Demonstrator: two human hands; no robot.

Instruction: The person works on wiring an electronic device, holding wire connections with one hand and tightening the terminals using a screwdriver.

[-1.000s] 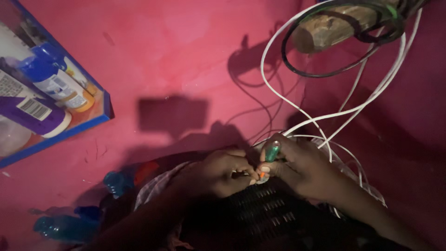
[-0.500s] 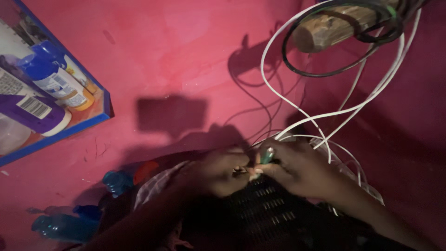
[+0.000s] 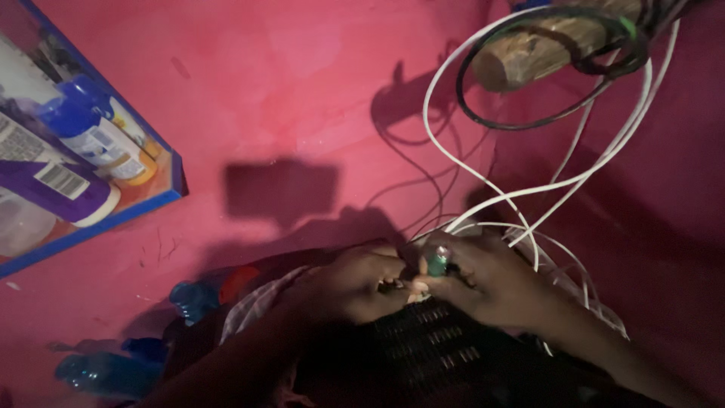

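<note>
I am looking down at a dark slotted box [image 3: 430, 351], and I am using it as my marker for every place. My right hand [image 3: 491, 283] is curling just above the box's top edge. Its fingers are closing around a small green-handled tool [image 3: 438, 259], which is standing almost upright. My left hand [image 3: 362, 281] is bending in right beside it, on the left side of the box top. Its fingertips are pinching something tiny near the tool's tip. It is too dark for me to tell what that tiny thing is.

I think the tool could be slipping off, because the light is so poor and the two hands are crowding each other. The tip could be poking my left fingers.

The white cables [image 3: 529, 204] are looping up and away from the box toward a wooden log [image 3: 536, 53], far above it. If I am tugging too hard, they could be snagging my right wrist. A blue-edged tray of bottles [image 3: 162, 198] is sitting far off to the upper left.
</note>
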